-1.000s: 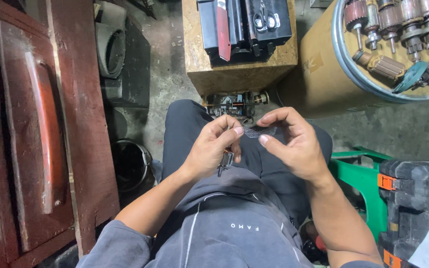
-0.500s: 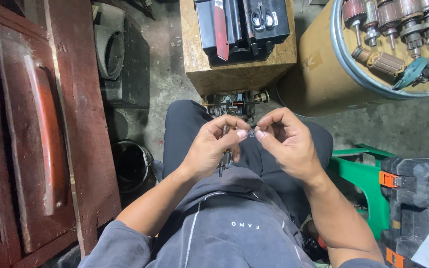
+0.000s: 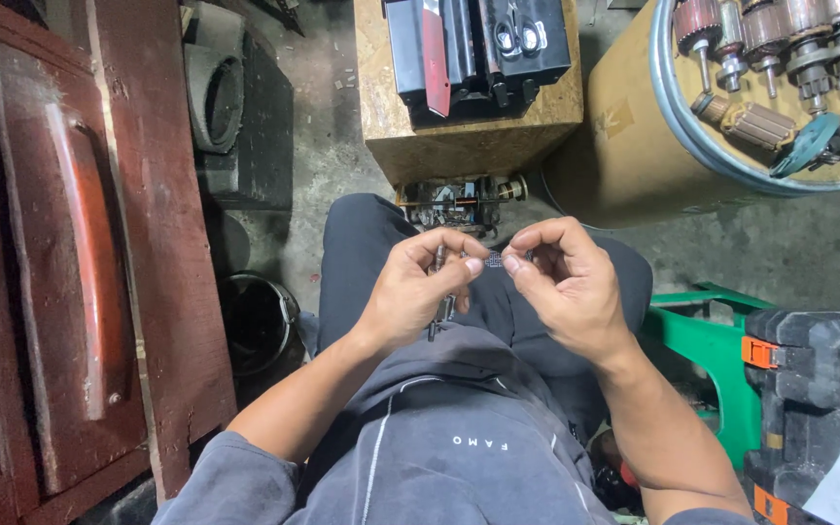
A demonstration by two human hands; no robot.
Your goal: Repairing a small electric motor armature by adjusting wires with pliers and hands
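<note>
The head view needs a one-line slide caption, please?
Both hands, left hand and right hand, pinch a small metal part above the lap.

Ahead of us we see a worn wooden block (image 3: pixel 459 136) carrying a black toolbox (image 3: pixel 478 49), with scissors (image 3: pixel 517 37) on its lid. A small motor assembly (image 3: pixel 464 199) sits at the block's foot. To our right a tan drum (image 3: pixel 624 156) holds motor armatures (image 3: pixel 760 39). A dark red wooden panel (image 3: pixel 60 253) stands at left, a black bucket (image 3: pixel 260 316) beside it. A green stool (image 3: pixel 707 355) and black case (image 3: pixel 819 389) lie low right.
</note>
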